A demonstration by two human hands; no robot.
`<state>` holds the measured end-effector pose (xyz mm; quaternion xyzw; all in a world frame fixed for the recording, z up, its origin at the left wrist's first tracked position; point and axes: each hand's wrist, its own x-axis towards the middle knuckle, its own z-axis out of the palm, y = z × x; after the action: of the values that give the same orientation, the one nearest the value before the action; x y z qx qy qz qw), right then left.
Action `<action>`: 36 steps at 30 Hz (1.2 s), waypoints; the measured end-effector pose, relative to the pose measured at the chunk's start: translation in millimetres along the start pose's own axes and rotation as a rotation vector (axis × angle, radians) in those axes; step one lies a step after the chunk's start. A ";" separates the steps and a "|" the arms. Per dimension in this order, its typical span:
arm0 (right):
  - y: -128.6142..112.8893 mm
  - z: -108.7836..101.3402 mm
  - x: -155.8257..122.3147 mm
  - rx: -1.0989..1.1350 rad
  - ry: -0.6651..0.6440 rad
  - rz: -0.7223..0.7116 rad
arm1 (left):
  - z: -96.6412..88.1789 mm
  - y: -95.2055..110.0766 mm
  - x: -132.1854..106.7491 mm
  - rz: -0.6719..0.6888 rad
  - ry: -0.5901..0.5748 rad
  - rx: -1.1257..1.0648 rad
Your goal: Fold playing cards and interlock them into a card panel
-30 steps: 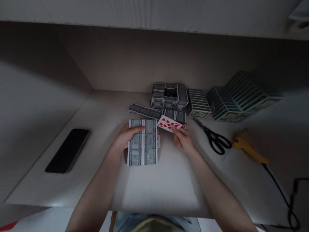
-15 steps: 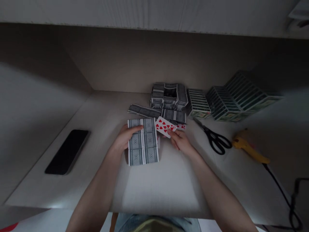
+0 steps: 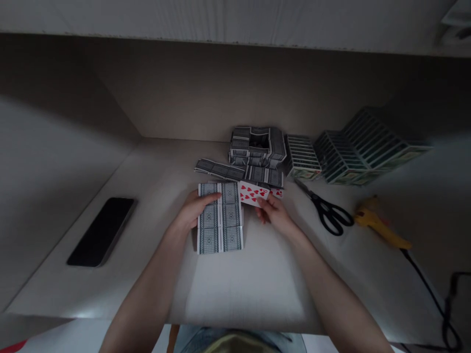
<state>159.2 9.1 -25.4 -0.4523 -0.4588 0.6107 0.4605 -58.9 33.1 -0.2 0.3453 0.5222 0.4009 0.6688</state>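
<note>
A flat panel of joined playing cards (image 3: 221, 218), backs up in two columns, lies on the desk before me. My left hand (image 3: 193, 212) rests on its left side, thumb across the top card, pressing it down. My right hand (image 3: 275, 213) pinches a face-up red hearts card (image 3: 252, 192) and holds it against the panel's upper right edge. Another red card (image 3: 276, 193) peeks out just behind my right fingers.
Behind stand a box built of cards (image 3: 258, 144), flat card strips (image 3: 239, 171) and ribbed card structures (image 3: 353, 149). Black scissors (image 3: 329, 211) and a yellow glue gun (image 3: 380, 229) with a black cable lie to the right. A dark phone (image 3: 103, 230) lies at the left.
My right hand has brought the hearts card leftward and down until it meets the panel's upper right edge. My left hand has stayed on the panel.
</note>
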 end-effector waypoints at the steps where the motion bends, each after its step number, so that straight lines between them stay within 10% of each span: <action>1: 0.0 0.0 -0.4 -0.013 -0.004 0.011 | 1.1 0.5 -0.7 -0.001 -0.005 -0.011; 36: -10.5 -19.8 -6.5 0.086 -0.215 0.147 | 11.7 8.2 -15.8 -0.049 -0.062 0.057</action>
<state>181.1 7.2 -17.6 -0.3964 -0.4443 0.7070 0.3815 -51.1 22.0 16.2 0.3637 0.5207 0.3584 0.6842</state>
